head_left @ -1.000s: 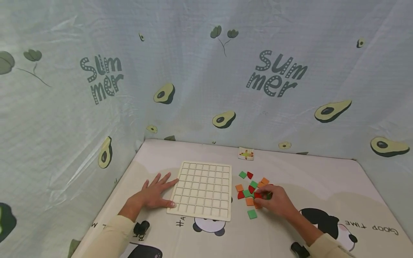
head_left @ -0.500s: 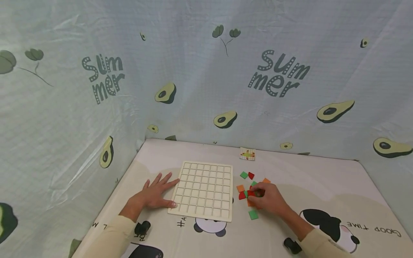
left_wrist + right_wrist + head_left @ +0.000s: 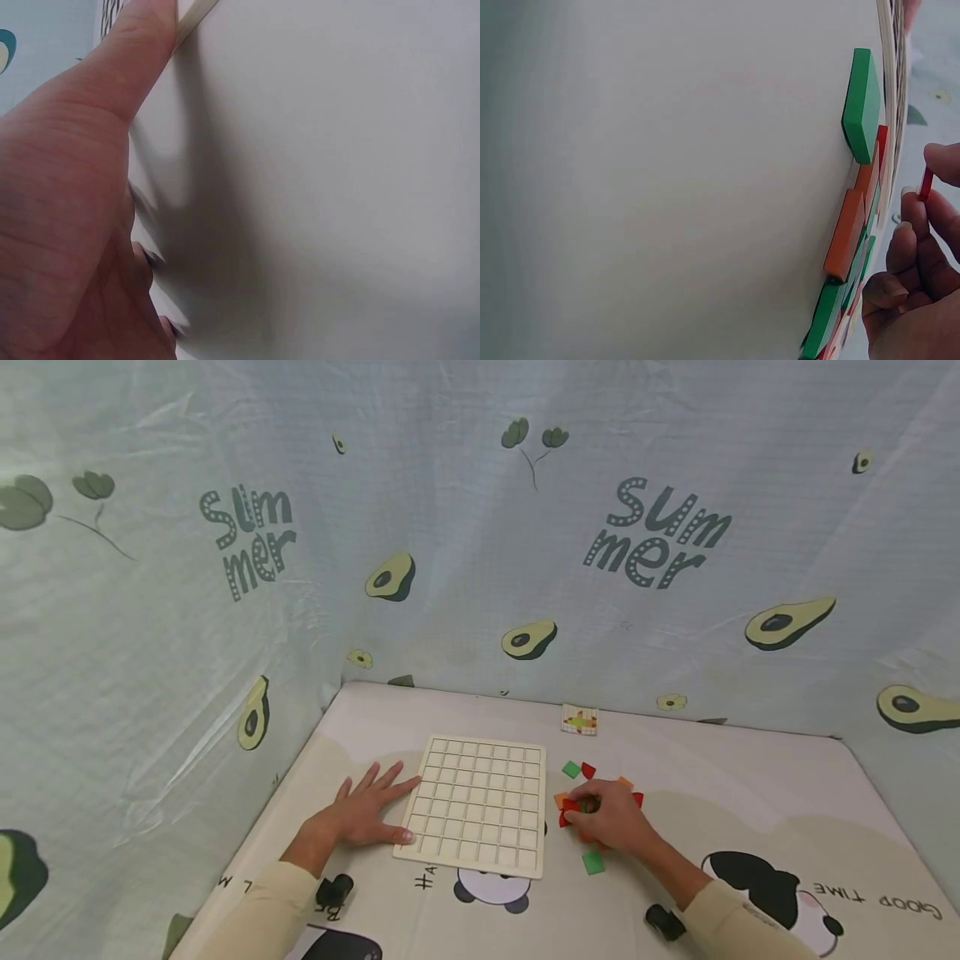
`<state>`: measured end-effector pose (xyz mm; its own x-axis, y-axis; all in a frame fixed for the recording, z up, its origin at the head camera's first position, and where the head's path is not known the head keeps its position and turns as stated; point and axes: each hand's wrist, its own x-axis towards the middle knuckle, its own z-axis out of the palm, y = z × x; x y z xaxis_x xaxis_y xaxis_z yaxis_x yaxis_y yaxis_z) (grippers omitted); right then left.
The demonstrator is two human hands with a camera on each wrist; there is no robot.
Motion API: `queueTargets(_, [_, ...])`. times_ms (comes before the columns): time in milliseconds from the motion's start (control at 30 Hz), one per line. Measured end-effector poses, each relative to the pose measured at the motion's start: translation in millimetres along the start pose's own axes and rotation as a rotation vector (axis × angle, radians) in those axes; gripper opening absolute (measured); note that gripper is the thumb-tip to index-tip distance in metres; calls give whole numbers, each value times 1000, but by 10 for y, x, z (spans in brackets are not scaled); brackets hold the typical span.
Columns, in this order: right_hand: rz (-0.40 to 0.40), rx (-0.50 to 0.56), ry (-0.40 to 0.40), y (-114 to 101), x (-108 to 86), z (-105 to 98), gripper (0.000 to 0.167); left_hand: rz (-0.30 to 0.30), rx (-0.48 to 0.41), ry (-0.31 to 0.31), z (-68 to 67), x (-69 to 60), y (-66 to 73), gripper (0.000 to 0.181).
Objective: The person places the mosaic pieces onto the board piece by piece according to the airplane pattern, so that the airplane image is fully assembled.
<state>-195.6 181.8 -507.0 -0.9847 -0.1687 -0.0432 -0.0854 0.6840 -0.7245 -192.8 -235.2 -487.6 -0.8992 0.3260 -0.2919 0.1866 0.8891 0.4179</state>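
One flat, pale board [image 3: 480, 802], wood-coloured and ruled into a grid of small cells, lies on the smooth, light table cover [image 3: 720, 777] in the head view; at its nine o'clock the left hand [image 3: 363, 814] rests with fingers spread apart, thumb and forefinger touching the board's edge; at its three o'clock the right hand [image 3: 611, 817] pinches a red piece [image 3: 572, 805] between thumb and finger; loose flat tiles [image 3: 572, 769] in green, red and orange lie around and beneath that hand, which hides some of them; one green tile [image 3: 593, 862] sits at the hand's seven o'clock; a small printed card [image 3: 580, 720] lies toward the board's two o'clock; beyond, at twelve, hangs a creased, faintly shiny cloth wall [image 3: 450, 527] with avocado prints.

From the left wrist, the lined palm fills eight o'clock, the thumb meeting the board's edge near eleven; a soft shadow [image 3: 217, 202] crosses the cover.

From the right wrist, the tiles show thick, straight sides, the green tile at two o'clock, an orange tile [image 3: 845, 236] at four; the red piece, slim edge-on, is clamped between fingertips at three.
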Motion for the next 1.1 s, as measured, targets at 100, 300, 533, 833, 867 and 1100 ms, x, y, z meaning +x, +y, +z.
queueTargets(100, [-19, 2, -2, -18, 23, 17, 22, 3, 5, 1, -2, -5, 13, 97])
queueTargets(300, [-68, -1, -7, -52, 77, 59, 18, 3, 5, 6, -5, -29, 25, 97])
queueTargets(533, [-43, 0, -11, -93, 112, 117, 17, 8, 12, 9, 14, 11, -12, 97])
queueTargets(833, [-88, -4, -1, -98, 177, 176, 15, 2, 15, 12, 13, -4, 18, 97])
queueTargets(867, [-91, -2, -3, -102, 184, 181, 15, 1, 17, 12, 14, -4, 19, 96])
queueTargets(1100, [-88, 31, -19, -148, 236, 193, 17, -3, 14, 12, 15, -2, 28, 96])
